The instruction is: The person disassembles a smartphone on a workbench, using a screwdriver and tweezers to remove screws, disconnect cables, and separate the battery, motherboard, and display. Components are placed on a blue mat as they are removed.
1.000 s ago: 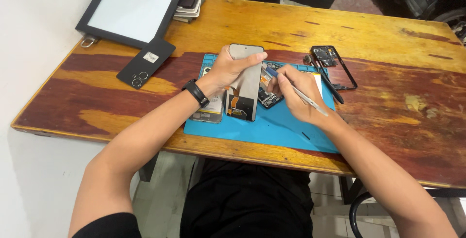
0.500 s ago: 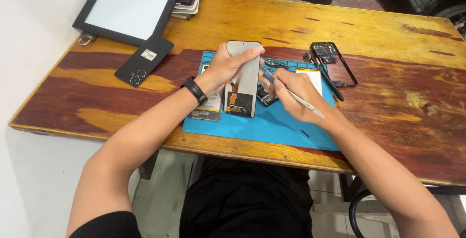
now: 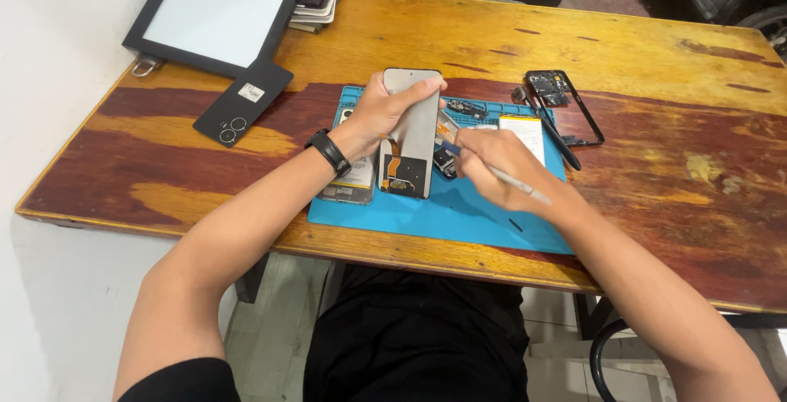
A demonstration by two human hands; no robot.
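My left hand [image 3: 385, 113], with a black watch on the wrist, grips a phone screen panel [image 3: 411, 136] tilted up from the blue work mat [image 3: 443, 213]; an orange flex cable shows on the panel's back. My right hand [image 3: 502, 168] holds a thin silver tool [image 3: 512, 182] like a pen, its tip at the small parts beside the panel's right edge. Under my left hand lies an opened phone body [image 3: 348, 185] on the mat.
A black phone frame [image 3: 566, 103] lies at the mat's upper right, a white battery [image 3: 525, 133] beside it. A black back cover [image 3: 243, 103] and a large framed white panel [image 3: 217, 4] sit at the upper left. The wooden table's front edge is close to me.
My right hand has moved left with the tool, closer to the screen panel. My left hand keeps holding the panel tilted up.
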